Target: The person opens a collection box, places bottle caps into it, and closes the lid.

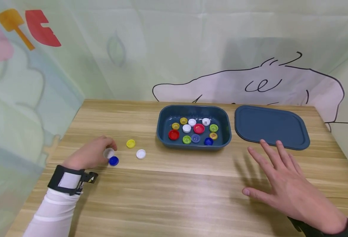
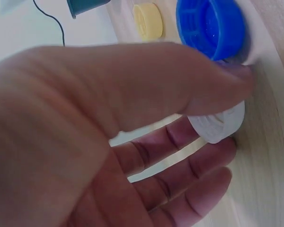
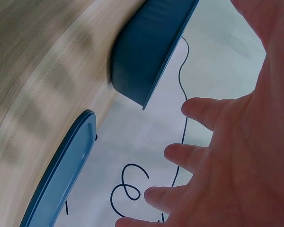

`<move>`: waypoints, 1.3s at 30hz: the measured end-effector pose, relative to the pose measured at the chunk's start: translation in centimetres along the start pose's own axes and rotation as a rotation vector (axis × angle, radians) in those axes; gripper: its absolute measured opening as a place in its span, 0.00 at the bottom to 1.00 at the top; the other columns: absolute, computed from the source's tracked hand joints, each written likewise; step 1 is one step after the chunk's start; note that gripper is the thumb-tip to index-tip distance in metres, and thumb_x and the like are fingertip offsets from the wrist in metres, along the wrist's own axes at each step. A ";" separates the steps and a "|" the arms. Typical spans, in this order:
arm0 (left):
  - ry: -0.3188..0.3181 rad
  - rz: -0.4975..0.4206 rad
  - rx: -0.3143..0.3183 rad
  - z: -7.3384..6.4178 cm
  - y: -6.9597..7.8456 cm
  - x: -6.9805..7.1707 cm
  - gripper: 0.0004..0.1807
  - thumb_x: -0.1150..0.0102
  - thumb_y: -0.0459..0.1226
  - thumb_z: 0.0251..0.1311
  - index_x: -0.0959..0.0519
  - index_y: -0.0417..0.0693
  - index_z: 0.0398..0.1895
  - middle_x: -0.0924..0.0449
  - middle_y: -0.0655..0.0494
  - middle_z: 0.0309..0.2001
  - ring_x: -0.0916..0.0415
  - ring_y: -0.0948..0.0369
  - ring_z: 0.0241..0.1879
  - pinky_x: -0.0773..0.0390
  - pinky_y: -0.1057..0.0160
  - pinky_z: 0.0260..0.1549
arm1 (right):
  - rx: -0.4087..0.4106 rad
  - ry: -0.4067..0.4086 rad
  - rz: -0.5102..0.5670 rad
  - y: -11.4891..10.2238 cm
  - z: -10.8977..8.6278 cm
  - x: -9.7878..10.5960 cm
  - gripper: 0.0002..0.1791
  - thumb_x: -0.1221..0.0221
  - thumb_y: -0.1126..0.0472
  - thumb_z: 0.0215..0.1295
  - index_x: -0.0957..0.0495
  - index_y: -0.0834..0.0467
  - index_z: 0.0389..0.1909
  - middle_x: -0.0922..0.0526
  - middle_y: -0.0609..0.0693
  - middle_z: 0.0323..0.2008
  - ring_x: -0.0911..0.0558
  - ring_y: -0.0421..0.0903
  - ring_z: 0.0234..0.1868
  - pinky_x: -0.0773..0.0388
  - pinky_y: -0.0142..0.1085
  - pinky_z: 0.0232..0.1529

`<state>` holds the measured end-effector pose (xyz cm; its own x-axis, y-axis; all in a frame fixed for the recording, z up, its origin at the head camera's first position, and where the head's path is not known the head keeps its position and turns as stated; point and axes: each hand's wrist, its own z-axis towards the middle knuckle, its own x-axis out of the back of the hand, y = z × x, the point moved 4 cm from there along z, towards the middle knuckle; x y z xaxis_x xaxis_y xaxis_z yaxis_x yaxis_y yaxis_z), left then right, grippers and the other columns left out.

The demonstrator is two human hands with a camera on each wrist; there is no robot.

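Trouble looked most likely at the left hand (image 1: pixel 89 154), which pinched a white cap (image 2: pixel 217 124) between thumb and fingertips, low over the table (image 1: pixel 168 194) near its left side. The hold was shallow, on the cap's edge only, so the cap might well have slipped out and rolled toward the table's near or left edge. A blue cap (image 1: pixel 113 161) lay just beside those fingers, touching or nearly touching them; any sideways sweep of the hand would probably have knocked it away. A yellow cap (image 1: pixel 130 143) and a second white cap (image 1: pixel 140 154) lay a little further right, apart from each other and close enough to be scattered by the same careless move.

The right hand (image 1: pixel 283 184) hovered flat over the table's right side, fingers spread and straight, holding nothing. Its fingertips pointed at the dark blue lid (image 1: pixel 270 126), which lay flat beside the dark blue tray (image 1: pixel 193 144); a forward reach could have shoved the lid toward the back edge.

The tray held a dozen or so caps in red, yellow, green, blue and white, lying loose on its floor.

The table had a pale wood-grain top. Behind and to both sides hung light green cloth printed with a cartoon outline and, at upper left, coloured shapes.
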<state>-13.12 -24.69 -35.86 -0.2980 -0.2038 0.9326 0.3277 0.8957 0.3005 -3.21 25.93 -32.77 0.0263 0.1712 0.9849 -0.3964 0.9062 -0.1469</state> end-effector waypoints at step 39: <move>0.128 0.004 -0.243 9.7 16.6 2.9 0.20 0.36 0.37 0.51 0.25 0.49 0.50 0.33 0.57 0.44 0.34 0.63 0.42 0.29 0.71 0.38 | 0.005 0.023 -0.001 0.2 -0.4 0.0 0.56 0.42 0.26 0.47 0.56 0.42 0.73 0.63 0.51 0.72 0.69 0.58 0.69 0.71 0.57 0.62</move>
<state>-17.22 -6.61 -30.08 -0.1855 -0.2623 0.9470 0.5388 0.7788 0.3213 -2.92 26.31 -32.81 0.0476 0.1794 0.9826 -0.4006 0.9046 -0.1457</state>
